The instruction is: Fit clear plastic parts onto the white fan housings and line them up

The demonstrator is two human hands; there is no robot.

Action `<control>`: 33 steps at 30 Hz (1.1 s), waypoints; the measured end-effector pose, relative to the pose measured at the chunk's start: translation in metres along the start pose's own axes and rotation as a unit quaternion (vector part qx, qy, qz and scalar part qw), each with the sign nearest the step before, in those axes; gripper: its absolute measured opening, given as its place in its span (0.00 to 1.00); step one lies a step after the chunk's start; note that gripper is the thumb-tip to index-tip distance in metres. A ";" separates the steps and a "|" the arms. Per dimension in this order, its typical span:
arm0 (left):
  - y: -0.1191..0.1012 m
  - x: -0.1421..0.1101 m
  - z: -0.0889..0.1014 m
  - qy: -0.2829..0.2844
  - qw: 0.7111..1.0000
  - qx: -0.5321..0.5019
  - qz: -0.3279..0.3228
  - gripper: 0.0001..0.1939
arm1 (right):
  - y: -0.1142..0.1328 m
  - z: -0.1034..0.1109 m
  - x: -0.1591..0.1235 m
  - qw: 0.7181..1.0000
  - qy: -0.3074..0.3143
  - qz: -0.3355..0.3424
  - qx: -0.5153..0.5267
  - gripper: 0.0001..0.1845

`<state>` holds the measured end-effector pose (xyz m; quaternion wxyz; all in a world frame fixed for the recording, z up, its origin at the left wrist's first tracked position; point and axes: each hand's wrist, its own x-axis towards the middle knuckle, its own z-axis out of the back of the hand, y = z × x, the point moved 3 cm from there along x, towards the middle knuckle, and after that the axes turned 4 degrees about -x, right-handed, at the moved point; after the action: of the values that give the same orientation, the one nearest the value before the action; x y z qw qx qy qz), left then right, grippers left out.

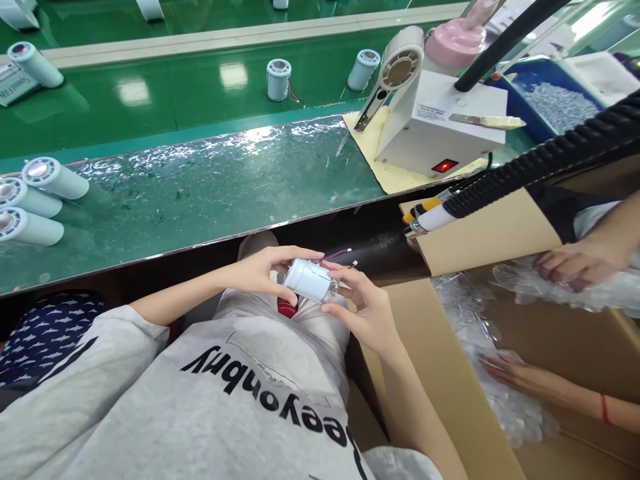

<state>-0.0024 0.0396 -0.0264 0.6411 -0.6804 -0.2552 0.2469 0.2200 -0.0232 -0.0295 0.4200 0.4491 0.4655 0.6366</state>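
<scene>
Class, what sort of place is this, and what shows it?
Probably a factory assembly line: the held pale-blue cylinder has several lookalikes on the green surfaces, and a blue bin holds many small pieces.

Place: factory assembly line
Landmark: white boxy machine (435, 133) with red-lit switch (445, 165)
Left of machine: green conveyor belt (175, 80) carrying pale-blue cylinders (278, 83)
Right of machine: blue plastic bin (520, 110) of silvery parts (560, 105)
Below machine: brown cardboard carton (460, 387)

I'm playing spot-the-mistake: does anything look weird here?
Maybe the slim tool lying on the white box: its pale end seems to stick out past the edge, as if put down carelessly.
</scene>
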 end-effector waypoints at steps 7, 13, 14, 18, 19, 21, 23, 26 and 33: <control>-0.005 -0.004 -0.001 0.013 0.998 0.052 -0.022 0.41 | 0.001 0.000 0.001 0.997 0.013 -0.063 0.041 0.24; -0.007 -0.006 -0.001 0.015 0.997 0.067 -0.045 0.40 | 0.002 -0.002 0.002 0.991 0.028 -0.111 0.067 0.24; -0.008 -0.006 -0.001 0.015 0.996 0.069 -0.047 0.40 | 0.002 -0.002 0.003 0.990 0.030 -0.119 0.072 0.25; -0.008 -0.006 -0.002 0.019 0.995 0.073 -0.062 0.39 | -0.002 -0.004 0.002 0.984 0.030 -0.145 0.095 0.27; -0.008 -0.006 -0.002 0.019 0.995 0.074 -0.065 0.39 | -0.003 -0.004 0.002 0.983 0.030 -0.153 0.100 0.27; -0.009 -0.007 -0.002 0.018 0.995 0.076 -0.067 0.39 | -0.006 -0.006 0.001 0.979 0.030 -0.172 0.107 0.27; -0.008 -0.008 -0.002 0.016 0.995 0.079 -0.063 0.39 | -0.010 -0.009 0.000 0.974 0.022 -0.193 0.114 0.28; -0.008 -0.009 -0.002 0.016 0.995 0.083 -0.059 0.39 | -0.013 -0.013 -0.001 0.964 -0.003 -0.229 0.137 0.29; -0.009 -0.011 -0.003 0.023 0.993 0.092 -0.071 0.39 | -0.016 -0.018 -0.002 0.934 0.021 -0.297 0.198 0.33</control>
<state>-0.0085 0.0307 -0.0172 0.7228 -0.6042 -0.2637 0.2075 0.2055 -0.0258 -0.0486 0.4825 0.3507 0.7032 0.3870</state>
